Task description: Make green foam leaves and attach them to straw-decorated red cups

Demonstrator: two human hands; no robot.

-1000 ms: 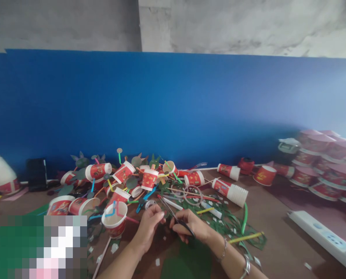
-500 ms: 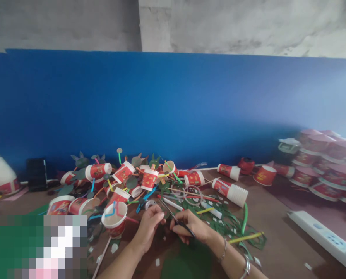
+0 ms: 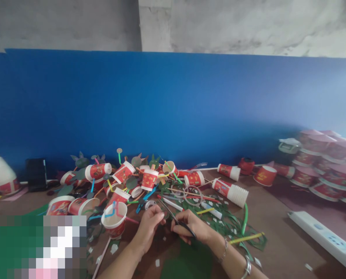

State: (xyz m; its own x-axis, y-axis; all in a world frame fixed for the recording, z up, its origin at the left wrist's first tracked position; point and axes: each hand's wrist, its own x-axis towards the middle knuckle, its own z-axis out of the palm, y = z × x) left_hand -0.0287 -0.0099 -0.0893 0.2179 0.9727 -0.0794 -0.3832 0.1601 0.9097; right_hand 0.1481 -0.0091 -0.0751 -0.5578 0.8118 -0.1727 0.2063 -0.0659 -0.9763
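My right hand (image 3: 192,226) is closed round the black handles of a pair of scissors (image 3: 173,215). The blades point up and to the left, towards the heap of cups. Facing it, my left hand (image 3: 150,224) is pinched, thumb against fingers; a small dark piece seems to sit at its fingertips beside the blades, too dim to name. Just left of this hand stands a red and white paper cup (image 3: 114,224) with blue and pink straws in it. Under my hands lies a sheet of green paper (image 3: 187,261).
A heap of decorated paper cups (image 3: 122,172) fills the back middle. Green paper scraps (image 3: 228,223), a roll of tape (image 3: 150,204) and a marker (image 3: 173,204) lie around my hands. Right of them are stacked cups (image 3: 231,192), a white power strip (image 3: 324,236) and piled pink-topped cups (image 3: 332,166).
The scissor blades have shifted slightly against each other, and the small dark piece by my left fingertips shows a little more. Both hands stay almost in place.
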